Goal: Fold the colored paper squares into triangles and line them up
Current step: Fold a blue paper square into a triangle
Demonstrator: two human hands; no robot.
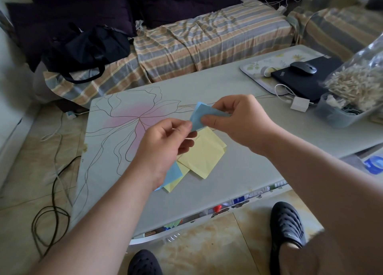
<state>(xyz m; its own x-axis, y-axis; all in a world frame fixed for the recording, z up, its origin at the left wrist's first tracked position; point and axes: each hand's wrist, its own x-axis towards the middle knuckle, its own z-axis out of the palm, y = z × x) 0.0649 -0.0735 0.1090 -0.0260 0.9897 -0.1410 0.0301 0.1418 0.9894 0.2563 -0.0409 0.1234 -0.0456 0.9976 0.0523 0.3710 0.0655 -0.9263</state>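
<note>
A light blue paper square (198,115), partly folded, is held in the air above the table. My right hand (238,122) pinches its right side between thumb and fingers. My left hand (163,142) pinches its lower left corner. Below the hands, a loose pile of paper lies on the table: a large yellow sheet (204,154), another yellow piece (176,181) and a blue piece (173,174), partly hidden by my left wrist.
The grey table (238,183) has a flower drawing on its left part. At the right stand a tray (255,67) with a black laptop (304,78) and mouse (303,68), a charger (299,104), and a plastic tub (339,113). Cables lie on the floor at left.
</note>
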